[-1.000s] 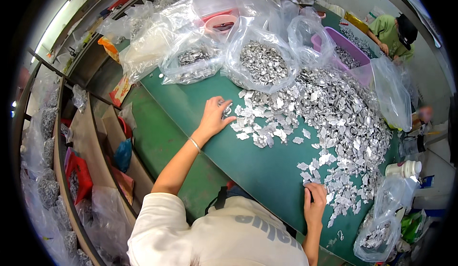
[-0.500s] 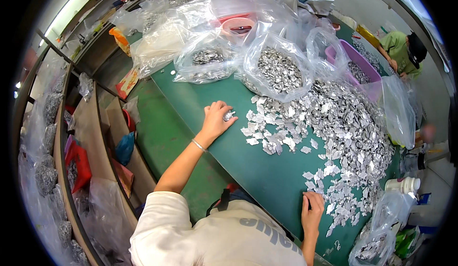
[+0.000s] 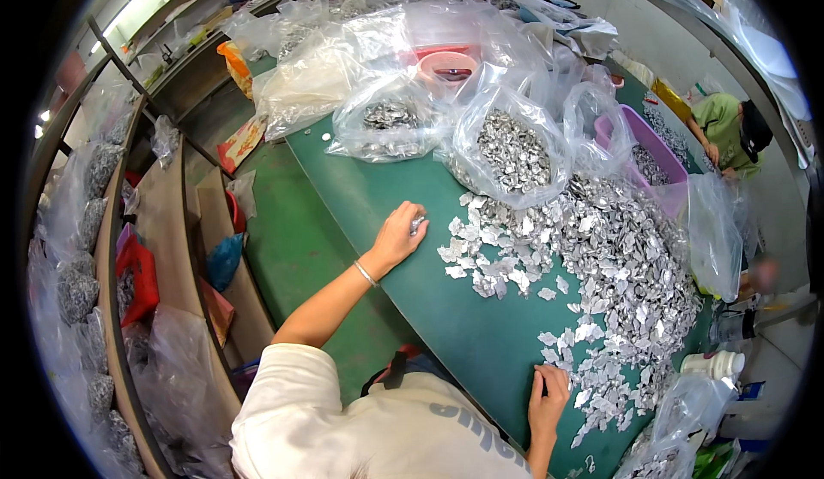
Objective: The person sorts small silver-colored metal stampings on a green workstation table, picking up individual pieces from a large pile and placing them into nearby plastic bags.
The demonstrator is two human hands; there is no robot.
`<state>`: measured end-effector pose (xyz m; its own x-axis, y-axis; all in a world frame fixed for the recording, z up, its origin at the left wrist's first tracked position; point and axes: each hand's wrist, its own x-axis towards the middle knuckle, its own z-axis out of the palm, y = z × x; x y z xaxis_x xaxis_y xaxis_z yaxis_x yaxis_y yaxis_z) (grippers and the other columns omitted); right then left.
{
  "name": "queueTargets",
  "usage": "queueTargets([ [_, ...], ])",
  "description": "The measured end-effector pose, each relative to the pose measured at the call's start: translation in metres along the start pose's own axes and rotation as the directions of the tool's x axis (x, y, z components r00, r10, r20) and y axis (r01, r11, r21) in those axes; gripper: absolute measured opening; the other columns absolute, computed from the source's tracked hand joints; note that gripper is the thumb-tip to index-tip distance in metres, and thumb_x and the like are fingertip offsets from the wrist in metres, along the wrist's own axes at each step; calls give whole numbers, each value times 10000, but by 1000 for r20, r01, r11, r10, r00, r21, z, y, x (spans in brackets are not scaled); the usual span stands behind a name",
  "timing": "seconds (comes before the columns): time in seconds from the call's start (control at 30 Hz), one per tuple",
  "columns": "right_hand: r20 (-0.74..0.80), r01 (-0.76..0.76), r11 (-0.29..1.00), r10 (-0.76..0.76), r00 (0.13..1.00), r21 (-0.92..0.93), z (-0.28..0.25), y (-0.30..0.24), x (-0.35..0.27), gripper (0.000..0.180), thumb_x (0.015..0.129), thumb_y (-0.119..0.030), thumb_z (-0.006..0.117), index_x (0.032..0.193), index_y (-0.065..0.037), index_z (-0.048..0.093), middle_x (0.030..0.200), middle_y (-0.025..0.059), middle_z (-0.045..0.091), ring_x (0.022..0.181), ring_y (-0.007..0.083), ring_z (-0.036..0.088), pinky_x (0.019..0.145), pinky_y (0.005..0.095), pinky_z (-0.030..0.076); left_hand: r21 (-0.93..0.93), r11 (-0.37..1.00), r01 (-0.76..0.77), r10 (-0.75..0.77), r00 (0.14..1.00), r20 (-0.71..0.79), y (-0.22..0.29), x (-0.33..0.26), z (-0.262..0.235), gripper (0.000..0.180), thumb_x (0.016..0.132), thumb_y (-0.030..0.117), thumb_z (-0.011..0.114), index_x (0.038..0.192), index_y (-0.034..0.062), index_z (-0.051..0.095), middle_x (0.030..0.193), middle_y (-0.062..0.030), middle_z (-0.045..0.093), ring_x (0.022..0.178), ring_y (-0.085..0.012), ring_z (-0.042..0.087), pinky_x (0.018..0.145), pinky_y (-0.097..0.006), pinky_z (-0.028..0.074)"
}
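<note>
A few small silver metal pieces [image 3: 417, 224] show between the thumb and fingers of my left hand [image 3: 396, 237]. That hand is closed around them over the green table, left of the loose pieces. My right hand [image 3: 548, 400] rests low on the table, beside the near left edge of the heap of flat silver metal pieces [image 3: 622, 281]. Its fingers are bent and close together, and what lies under their tips is hidden. Beyond the hands, an open clear plastic bag [image 3: 506, 157] full of silver pieces leans against the heap.
Another clear bag [image 3: 386, 123] of pieces, a pink bowl [image 3: 446, 65] and a purple basket [image 3: 631, 131] stand farther back. A white bottle [image 3: 714, 365] is at right. A co-worker in green [image 3: 725, 131] sits at far right. Shelves with bags [image 3: 154, 247] line the left.
The whole view has shifted slightly. My left hand has turned and closed more over its silver pieces, so fewer of them show. My right hand stays beside the heap's near edge.
</note>
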<state>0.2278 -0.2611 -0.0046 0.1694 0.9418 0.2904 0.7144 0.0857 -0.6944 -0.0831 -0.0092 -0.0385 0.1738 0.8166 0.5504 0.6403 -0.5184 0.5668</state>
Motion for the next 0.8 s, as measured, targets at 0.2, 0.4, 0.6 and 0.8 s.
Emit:
queueTargets([
  [0.2,-3,5,1000,-5,1000,-21,1,3,-1,67,806,11,596,860,21,634,860,142,624,812,315,569,762,400,437,-295,889,351,-418,885,-205,-22,14,4,106,861,81,596,915,-6,624,803,-92,607,747,-170,595,663,-291,467],
  [0.4,-11,-5,999,5,1000,-40,2,0,0,67,810,20,587,854,27,638,858,148,631,805,316,571,761,388,443,-898,-409,161,-796,418,438,-45,43,-10,115,901,92,504,925,16,586,692,-56,504,583,-152,491,540,-287,455],
  [0.6,-50,5,1000,-7,999,-24,4,3,-3,67,791,18,608,850,16,641,857,142,628,811,313,571,768,388,438,-852,-524,15,-719,529,451,-22,96,-18,61,836,65,493,793,45,532,597,-45,460,527,-169,469,544,-314,450],
  [0.8,-144,34,996,-45,989,-80,-5,7,-9,87,767,38,623,844,4,642,858,133,624,827,312,573,782,393,438,-987,-125,-101,-864,500,58,-30,196,-50,277,854,184,422,1049,-6,469,990,-150,503,894,-287,478,829,-441,401],
])
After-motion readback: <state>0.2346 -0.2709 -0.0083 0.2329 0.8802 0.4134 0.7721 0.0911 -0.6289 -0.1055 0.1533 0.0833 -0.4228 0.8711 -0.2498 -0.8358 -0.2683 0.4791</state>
